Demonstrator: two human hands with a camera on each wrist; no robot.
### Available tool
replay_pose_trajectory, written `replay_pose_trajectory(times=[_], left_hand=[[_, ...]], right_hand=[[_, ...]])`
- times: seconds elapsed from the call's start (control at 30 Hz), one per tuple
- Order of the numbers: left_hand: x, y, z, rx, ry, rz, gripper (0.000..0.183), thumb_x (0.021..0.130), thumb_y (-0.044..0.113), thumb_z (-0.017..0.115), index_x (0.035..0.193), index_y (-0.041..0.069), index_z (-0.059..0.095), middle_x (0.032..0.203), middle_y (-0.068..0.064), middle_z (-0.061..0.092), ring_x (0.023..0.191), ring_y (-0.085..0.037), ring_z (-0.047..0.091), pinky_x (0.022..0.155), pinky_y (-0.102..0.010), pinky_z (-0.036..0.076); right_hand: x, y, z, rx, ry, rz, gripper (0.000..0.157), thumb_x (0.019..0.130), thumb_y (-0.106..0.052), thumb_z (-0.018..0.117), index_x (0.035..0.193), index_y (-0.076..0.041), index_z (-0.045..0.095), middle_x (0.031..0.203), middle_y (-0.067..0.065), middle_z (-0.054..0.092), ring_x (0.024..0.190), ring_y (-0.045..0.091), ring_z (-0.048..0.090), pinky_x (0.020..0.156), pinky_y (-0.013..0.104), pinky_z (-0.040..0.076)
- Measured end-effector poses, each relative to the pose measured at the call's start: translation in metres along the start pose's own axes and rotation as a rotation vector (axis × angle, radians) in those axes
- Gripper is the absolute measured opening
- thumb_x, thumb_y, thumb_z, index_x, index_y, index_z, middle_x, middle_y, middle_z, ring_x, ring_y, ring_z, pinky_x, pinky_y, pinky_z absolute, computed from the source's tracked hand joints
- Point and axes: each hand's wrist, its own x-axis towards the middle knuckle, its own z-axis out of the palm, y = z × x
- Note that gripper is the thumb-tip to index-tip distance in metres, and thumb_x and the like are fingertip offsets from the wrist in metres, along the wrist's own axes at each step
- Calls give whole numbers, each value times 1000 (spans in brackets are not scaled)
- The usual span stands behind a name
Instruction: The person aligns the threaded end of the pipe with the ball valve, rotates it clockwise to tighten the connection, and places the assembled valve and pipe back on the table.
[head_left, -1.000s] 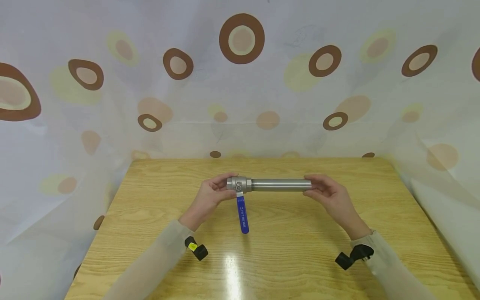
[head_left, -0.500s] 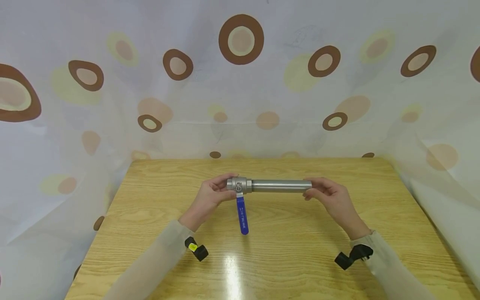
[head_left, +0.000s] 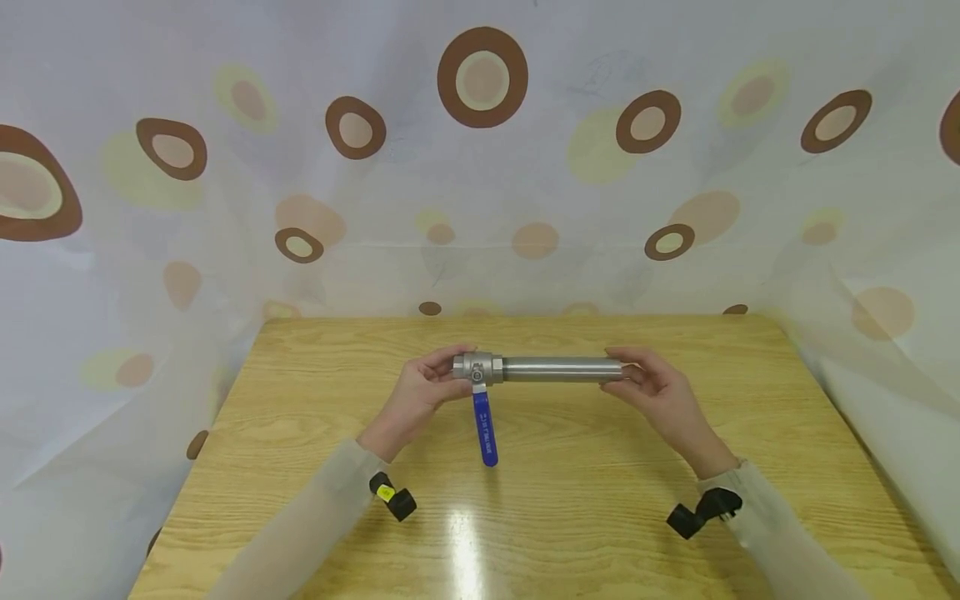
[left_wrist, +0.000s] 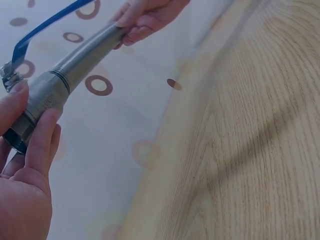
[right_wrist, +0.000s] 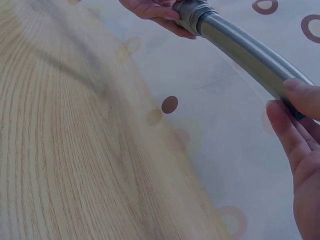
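1. left hand (head_left: 420,392) curls round the valve (head_left: 477,368); right hand (head_left: 666,398) pinches the free end of the pipe (head_left: 558,369).
2. valve and pipe lie between the hands, long axis sideways, raised above the tabletop (head_left: 577,492).
3. blue lever (head_left: 485,427) juts nearward, closer to the left hand.

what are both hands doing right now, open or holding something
Left hand: closed, holding the ball valve by its body.
Right hand: closed, pinching the free end of the metal pipe.

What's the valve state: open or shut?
Valve probably shut: blue handle sits crosswise to the pipe; valve's inside not discernible.
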Motion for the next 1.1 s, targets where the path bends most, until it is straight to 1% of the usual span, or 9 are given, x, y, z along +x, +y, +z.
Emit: replay_pose_trajectory(times=[0.07, 0.17, 0.33, 0.43, 0.5, 0.67, 0.87, 1.0, 1.1], left_hand=[[0, 0, 0, -2, -1, -1, 57, 89, -13, 68, 143, -5, 55, 145, -17, 62, 119, -21, 66, 101, -34, 59], [0, -1, 0, -4, -4, -4, 57, 88, -13, 68, 143, -6, 54, 145, -17, 62, 119, -21, 66, 101, -34, 59], [0, 0, 0, 6, 0, -3, 57, 88, -13, 67, 143, -6, 54, 145, -18, 61, 118, -21, 66, 100, -34, 59], [-1, 1, 1, 16, 0, -4, 58, 88, -13, 67, 144, -7, 53, 145, -19, 61, 117, -21, 67, 100, -34, 59], [-1, 2, 1, 20, -1, -7, 58, 89, -13, 67, 145, -6, 52, 146, -19, 60, 117, -20, 67, 100, -34, 59], [-1, 2, 1, 21, -24, -11, 62, 89, -15, 66, 147, -5, 50, 147, -21, 59, 119, -22, 68, 103, -36, 58], [0, 1, 1, 48, -56, -14, 65, 88, -15, 66, 149, -4, 49, 149, -22, 55, 126, -27, 64, 107, -37, 55], [1, 0, 1, 66, -53, -28, 63, 89, -14, 67, 148, -2, 51, 147, -24, 57, 125, -29, 65, 105, -36, 56], [1, 0, 2, 58, -54, -36, 62, 91, -13, 66, 149, -1, 50, 147, -25, 57, 122, -26, 66, 104, -35, 57]], right_hand=[[0, 1, 1, -18, 5, -16, 45, 99, 7, 64, 143, -2, 58, 125, -5, 67, 108, 8, 70, 91, 26, 62], [0, 1, 2, -57, 36, -22, 42, 99, 5, 65, 141, 2, 59, 120, -6, 72, 102, 9, 73, 88, 26, 63], [2, -1, 3, -115, 76, 0, 40, 100, 2, 65, 139, 9, 57, 108, -7, 76, 94, 9, 74, 87, 24, 62], [2, -1, 3, -128, 92, 19, 39, 101, -1, 65, 138, 9, 58, 107, -8, 76, 92, 9, 74, 90, 22, 61], [1, -1, 4, -116, 98, 29, 38, 102, -3, 65, 138, 7, 59, 109, -8, 76, 93, 10, 74, 92, 21, 60], [1, 1, 6, -58, 111, 37, 39, 103, -5, 64, 138, 9, 58, 113, -4, 76, 95, 12, 75, 94, 24, 60], [1, 4, 5, -48, 113, 34, 37, 103, -5, 63, 137, 10, 59, 114, -3, 74, 97, 12, 75, 92, 26, 61], [1, 5, 5, -41, 109, 39, 38, 103, -6, 63, 137, 10, 58, 115, -3, 73, 98, 12, 75, 93, 27, 61], [1, 4, 5, -33, 109, 41, 39, 104, -6, 62, 138, 11, 57, 114, -2, 73, 98, 11, 74, 93, 27, 61]])
